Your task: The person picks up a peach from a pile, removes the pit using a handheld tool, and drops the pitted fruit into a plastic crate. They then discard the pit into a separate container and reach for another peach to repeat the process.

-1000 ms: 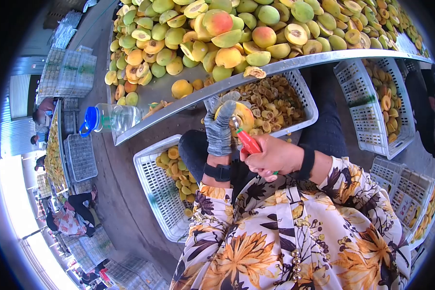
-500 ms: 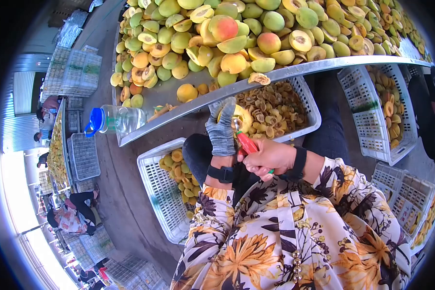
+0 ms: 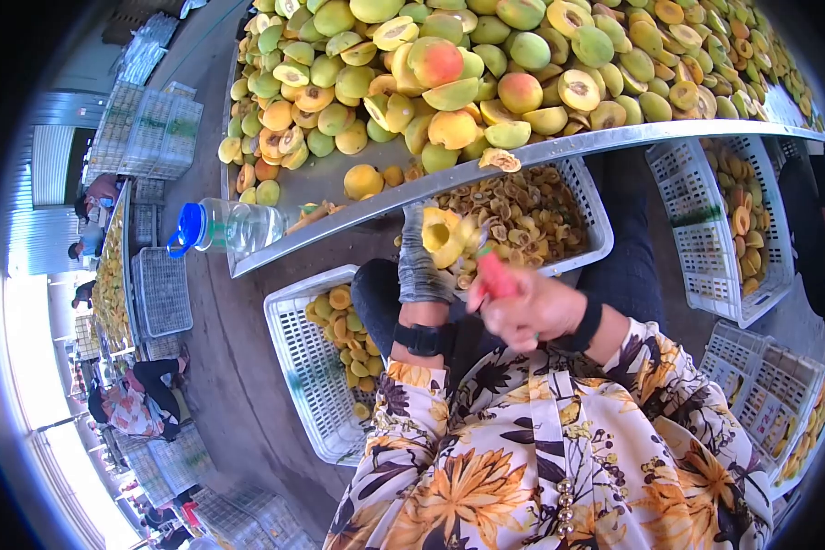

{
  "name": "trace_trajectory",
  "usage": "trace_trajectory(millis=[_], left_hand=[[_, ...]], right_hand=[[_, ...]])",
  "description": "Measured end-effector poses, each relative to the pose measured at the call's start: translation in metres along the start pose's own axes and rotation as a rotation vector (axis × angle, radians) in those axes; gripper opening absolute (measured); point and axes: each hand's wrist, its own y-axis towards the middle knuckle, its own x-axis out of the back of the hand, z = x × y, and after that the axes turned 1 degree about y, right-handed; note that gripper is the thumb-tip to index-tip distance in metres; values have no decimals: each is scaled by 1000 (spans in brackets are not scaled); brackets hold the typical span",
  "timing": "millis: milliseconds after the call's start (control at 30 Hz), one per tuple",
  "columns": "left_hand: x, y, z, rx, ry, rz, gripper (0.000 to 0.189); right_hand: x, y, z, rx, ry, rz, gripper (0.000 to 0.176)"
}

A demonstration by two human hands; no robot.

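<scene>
Gripped in the gray-gloved left hand [image 3: 414, 252] is a cut yellow peach half [image 3: 442, 242], its hollow turned up to view, while a red-handled coring tool [image 3: 497, 276] is clasped in the closed bare right hand [image 3: 539, 310]. Across the top of the scene, a metal-rimmed table [image 3: 605, 140] is heaped with whole and halved peaches [image 3: 449, 82], green, yellow and red-blushed. On the far left, a co-worker in a patterned top [image 3: 136, 406] is seen seated near a second fruit-laden table [image 3: 115, 275]. Beneath the near table's rim, just beyond the hands, a white crate [image 3: 599, 229] is filled with brownish-yellow scraps [image 3: 532, 206]. To its right, a tilted-looking white crate [image 3: 692, 246] is partly filled with fruit; at lower left, beside the knee, peach halves are held in another white crate [image 3: 295, 362]. A clear plastic bottle [image 3: 247, 229] with a blue cap [image 3: 189, 227] is seen at the table's left corner. Both wrists are circled by black bands [image 3: 423, 340]. On the metal rim, a cut scrap of peach [image 3: 500, 160] is perched. The held half is suspended above the lap, near the scrap crate's edge; the tool's metal end is blurred beside it, and whether the two are touching cannot be told.
</scene>
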Motion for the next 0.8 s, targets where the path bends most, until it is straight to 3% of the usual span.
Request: trace_trajectory(millis=[67,133,200,233,333,367,400,433,467,533,600,667,733,800], left_hand=[[-1,-11,-11,-15,89,-52,40],[8,-9,-15,-150,55,-35,46],[18,-15,-19,-200,101,-4,49],[24,-20,-24,-236,150,15,50],[59,-42,-48,-286,181,16,52],[67,-54,-55,-354,71,-79,48],[139,-34,-51,-821,454,-66,40],[164,-39,-73,-558,500,-205,34],[170,-50,-92,-462,1151,-409,35],[133,-71,-112,-610,1878,-687,35],[124,-48,-126,-1009,1582,-522,37],[79,-22,-139,-969,1659,-434,40],[39,22,-143,-929,1837,-407,48],[-5,48,-136,-805,2042,-491,52]], right_hand=[[14,-7,11,69,50,-103,17],[32,-6,14,61,2,-258,17],[64,6,-7,55,-1039,-605,15],[91,7,-23,305,-1678,-643,16],[91,-2,-20,267,-1657,-706,14],[83,-7,-14,270,-1588,-669,14],[83,-7,-15,278,-1587,-670,14],[84,-7,-18,262,-1579,-675,15],[86,-7,-21,242,-1569,-679,16],[87,-3,-28,225,-1592,-658,23],[76,4,-33,242,-1467,-642,30],[65,9,-34,200,-1400,-629,37],[56,7,-36,326,-1384,-628,38],[52,-1,-35,293,-1428,-640,40]])
